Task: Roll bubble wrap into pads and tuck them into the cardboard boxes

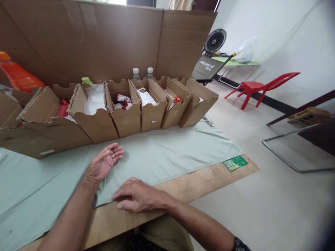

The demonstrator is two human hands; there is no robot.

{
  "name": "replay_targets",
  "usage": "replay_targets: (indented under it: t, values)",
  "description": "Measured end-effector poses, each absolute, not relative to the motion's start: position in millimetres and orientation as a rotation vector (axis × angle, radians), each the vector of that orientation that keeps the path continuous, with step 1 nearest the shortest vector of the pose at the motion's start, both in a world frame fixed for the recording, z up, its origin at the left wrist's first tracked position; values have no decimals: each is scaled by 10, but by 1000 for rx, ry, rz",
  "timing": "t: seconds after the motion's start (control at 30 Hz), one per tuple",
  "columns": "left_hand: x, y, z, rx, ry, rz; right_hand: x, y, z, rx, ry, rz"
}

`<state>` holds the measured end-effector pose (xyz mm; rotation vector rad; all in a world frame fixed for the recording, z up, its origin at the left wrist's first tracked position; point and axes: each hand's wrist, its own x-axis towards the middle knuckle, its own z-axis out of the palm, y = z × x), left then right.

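My left hand (pixel 106 162) lies palm up above the pale green cloth (pixel 162 153), fingers spread a little and nothing in it. To its right, nearer the table's front edge, my right hand (pixel 138 195) is palm down over the cloth's edge, its thumb apart from the fingers; no object shows in it. Beyond both hands stands a row of several open cardboard boxes. The closest to my left hand is a box with bubble wrap (pixel 94 99). Beside it, another box (pixel 127 122) holds red and white packets (pixel 123 101).
Behind the boxes rises a large cardboard panel (pixel 104 38), with two capped bottles (pixel 135 75) before it. An orange bottle (pixel 21 75) is at the left. A green card (pixel 235 163) lies on the wooden table edge (pixel 183 184). A red chair (pixel 252 87) stands on the floor.
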<state>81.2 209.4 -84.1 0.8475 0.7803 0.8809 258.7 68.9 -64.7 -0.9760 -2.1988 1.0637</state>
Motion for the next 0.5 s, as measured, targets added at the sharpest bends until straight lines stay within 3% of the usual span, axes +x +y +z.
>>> replay_targets:
  t: [0.07, 0.17, 0.4, 0.5]
  values:
    - [803, 2103, -842, 849, 782, 875, 2894, 668, -485, -1036, -2015, 1149]
    - [804, 2111, -843, 861, 794, 860, 3460, 658, -145, -1208, -1850, 977]
    - [807, 2108, -848, 901, 846, 849, 4727, 1060, 815, -1540, -1487, -41]
    - [817, 2099, -838, 898, 861, 847, 5174, 1444, 1155, -1641, -1324, -306]
